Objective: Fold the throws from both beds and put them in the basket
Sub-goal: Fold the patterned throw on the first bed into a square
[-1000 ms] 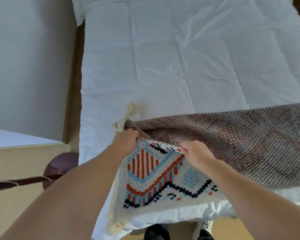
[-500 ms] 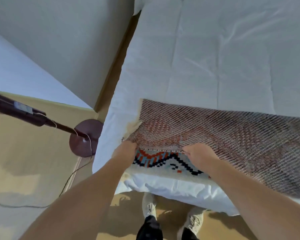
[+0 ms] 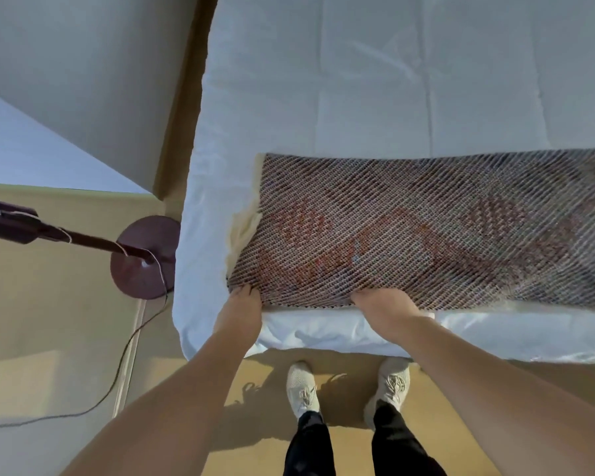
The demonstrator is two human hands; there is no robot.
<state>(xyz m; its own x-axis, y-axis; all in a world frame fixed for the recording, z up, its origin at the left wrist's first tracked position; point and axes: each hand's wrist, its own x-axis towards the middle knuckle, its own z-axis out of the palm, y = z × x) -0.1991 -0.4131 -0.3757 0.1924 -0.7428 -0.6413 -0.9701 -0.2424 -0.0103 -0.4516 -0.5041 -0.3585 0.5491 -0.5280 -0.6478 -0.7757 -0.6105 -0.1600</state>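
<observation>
A woven throw [image 3: 409, 231] lies doubled over along the near edge of the white bed [image 3: 375, 80], its brownish reverse side up and cream fringe showing at its left end. It runs off the frame to the right. My left hand [image 3: 241, 310] grips the throw's near left corner. My right hand [image 3: 389, 309] grips the same near edge further right. Both hands sit at the mattress edge. No basket is in view.
A dark red floor lamp base [image 3: 145, 257] with its pole and a trailing cable [image 3: 124, 365] stands on the floor left of the bed. A wall [image 3: 83, 73] rises at the left. My feet in pale shoes [image 3: 301, 389] stand on the tan floor by the bed.
I pulled the folded top layer toward me until it covered the coloured patterned side. My hands moved down to the bed's near edge, and my view tilted down to show floor and feet.
</observation>
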